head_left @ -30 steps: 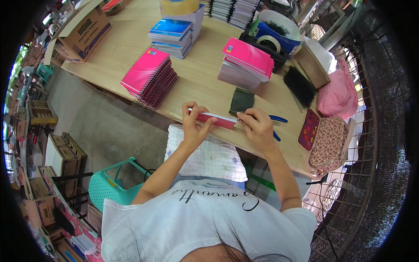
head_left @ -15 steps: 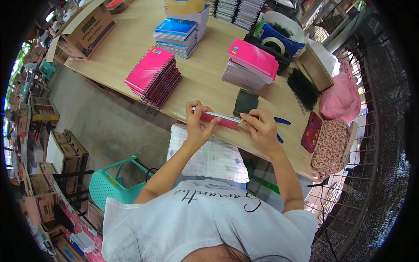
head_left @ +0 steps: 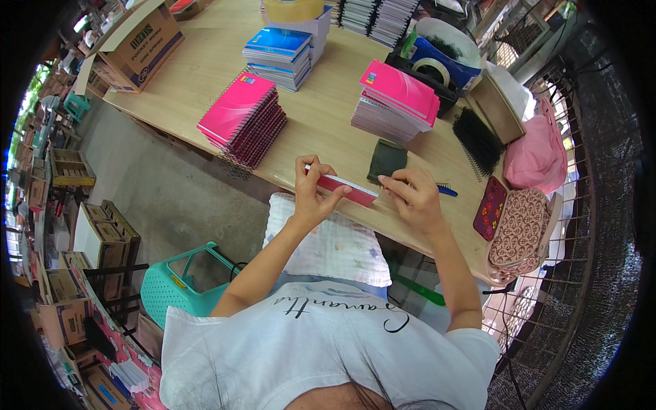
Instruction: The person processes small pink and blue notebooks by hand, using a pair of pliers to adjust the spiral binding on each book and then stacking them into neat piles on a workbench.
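Note:
My left hand [head_left: 316,191] grips a small red-covered memo pad [head_left: 352,192] on edge, thumb on the near side and fingers behind it, its white page edge upward. By the pad's right end, my right hand [head_left: 412,198] is closed in a pinch. A thin dark spiral wire [head_left: 444,185] shows just past its right side, seemingly held in it; the rest is hidden by the fingers. Beyond the hands lies a dark green square piece [head_left: 387,161]. A blue-handled tool [head_left: 448,192] lies partly hidden behind my right hand.
Spiral-bound pink notebooks [head_left: 239,113] stand stacked at left, a second pink stack [head_left: 396,96] at right, and blue notebooks [head_left: 277,51] behind. Black coils [head_left: 478,140], a phone [head_left: 490,207], a patterned pouch [head_left: 517,229] and a pink bag [head_left: 535,160] line the right side. A turquoise stool [head_left: 181,283] stands lower left.
My right hand has drawn slightly right and turned, and the dark wire now shows beside it. The pad has tilted a little, showing more of its red cover.

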### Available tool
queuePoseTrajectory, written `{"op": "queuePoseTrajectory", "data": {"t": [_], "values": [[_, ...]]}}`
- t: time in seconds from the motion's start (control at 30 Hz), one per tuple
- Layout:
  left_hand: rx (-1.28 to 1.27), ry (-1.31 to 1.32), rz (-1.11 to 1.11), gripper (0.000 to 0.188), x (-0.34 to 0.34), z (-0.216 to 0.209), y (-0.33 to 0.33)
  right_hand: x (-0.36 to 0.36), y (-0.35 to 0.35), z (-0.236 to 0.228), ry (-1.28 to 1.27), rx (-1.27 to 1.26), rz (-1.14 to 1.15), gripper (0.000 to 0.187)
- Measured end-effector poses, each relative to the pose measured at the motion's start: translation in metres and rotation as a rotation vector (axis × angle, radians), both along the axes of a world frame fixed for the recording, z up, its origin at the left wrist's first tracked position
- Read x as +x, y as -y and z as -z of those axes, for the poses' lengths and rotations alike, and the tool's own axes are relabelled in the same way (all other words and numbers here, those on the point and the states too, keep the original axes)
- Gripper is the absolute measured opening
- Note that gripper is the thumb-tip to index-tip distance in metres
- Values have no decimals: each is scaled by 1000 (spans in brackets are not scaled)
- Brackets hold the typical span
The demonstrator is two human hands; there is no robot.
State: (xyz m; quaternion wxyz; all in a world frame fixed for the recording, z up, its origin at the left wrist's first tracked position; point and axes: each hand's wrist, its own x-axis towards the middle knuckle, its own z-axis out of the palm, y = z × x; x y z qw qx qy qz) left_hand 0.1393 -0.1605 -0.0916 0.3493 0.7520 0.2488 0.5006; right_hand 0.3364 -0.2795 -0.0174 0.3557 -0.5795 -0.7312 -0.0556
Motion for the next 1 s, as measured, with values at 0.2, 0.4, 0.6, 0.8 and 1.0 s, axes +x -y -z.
{"op": "queuePoseTrajectory", "data": {"t": [0.2, 0.4, 0.6, 0.8, 1.0], "values": [[-25, 29, -38, 41, 4, 5, 2, -4, 7, 1, -197, -142, -30, 20], [-6, 38, -116, 40, 11, 9, 6, -13, 10, -1, -293, -245, 41, 24], [-14, 23, -85, 39, 11, 4, 6, -15, 11, 2, -366, -299, 109, 26], [-14, 30, -70, 40, 12, 7, 4, -22, 6, -10, -273, -407, 138, 22], [-7, 20, -49, 41, 12, 3, 3, -10, 1, -4, -107, -417, 108, 28]]}}
